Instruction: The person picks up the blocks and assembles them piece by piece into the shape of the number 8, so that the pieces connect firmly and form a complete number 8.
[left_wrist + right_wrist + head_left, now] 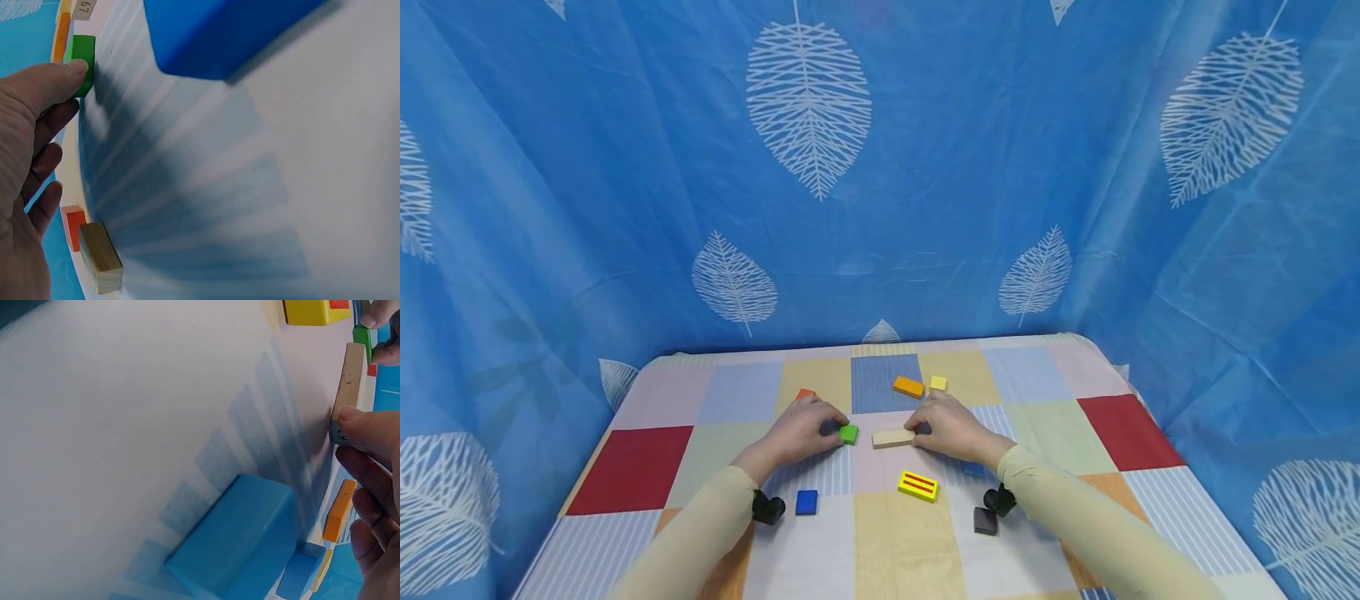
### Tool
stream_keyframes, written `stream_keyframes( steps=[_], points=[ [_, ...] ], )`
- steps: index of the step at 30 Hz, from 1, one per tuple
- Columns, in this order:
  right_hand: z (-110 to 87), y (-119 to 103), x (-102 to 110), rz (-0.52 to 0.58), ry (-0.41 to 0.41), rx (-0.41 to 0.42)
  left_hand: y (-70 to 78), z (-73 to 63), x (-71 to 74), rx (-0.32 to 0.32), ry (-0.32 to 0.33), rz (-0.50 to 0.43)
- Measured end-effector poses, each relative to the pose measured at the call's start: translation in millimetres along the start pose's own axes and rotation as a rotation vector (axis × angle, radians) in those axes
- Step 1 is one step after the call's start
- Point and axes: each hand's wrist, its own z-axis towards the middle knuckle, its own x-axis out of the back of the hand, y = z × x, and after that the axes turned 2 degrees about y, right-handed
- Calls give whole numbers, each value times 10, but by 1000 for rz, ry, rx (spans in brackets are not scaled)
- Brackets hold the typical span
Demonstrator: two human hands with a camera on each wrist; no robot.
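Note:
My left hand [805,428] pinches a small green block [848,434] between thumb and fingers, low over the cloth. To its right, my right hand [953,427] pinches the right end of a long plain wooden block [892,438]. A short gap separates the two blocks. In the left wrist view the thumb lies on the green block [84,62]. In the right wrist view the thumb presses the end of the wooden block [350,378], where dark marks show. An orange-red block [805,393] sits just beyond the left hand, and a pale yellow block [937,383] beyond the right.
A blue block [807,502] lies near the left wrist. A yellow block with red stripes [918,486] is front centre. A black block [985,521] and a blue block [973,469] lie by the right forearm. An orange block [908,387] lies farther back. Blue curtains surround the table.

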Motion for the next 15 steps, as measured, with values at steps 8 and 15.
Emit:
stream_keyframes(
  steps=[8, 15],
  points=[
    [-19, 12, 2, -16, -3, 34, 100, 48, -34, 26, -15, -28],
    [-48, 31, 2, -36, -11, 38, 191, 86, -78, 64, -26, -46]
  ],
)
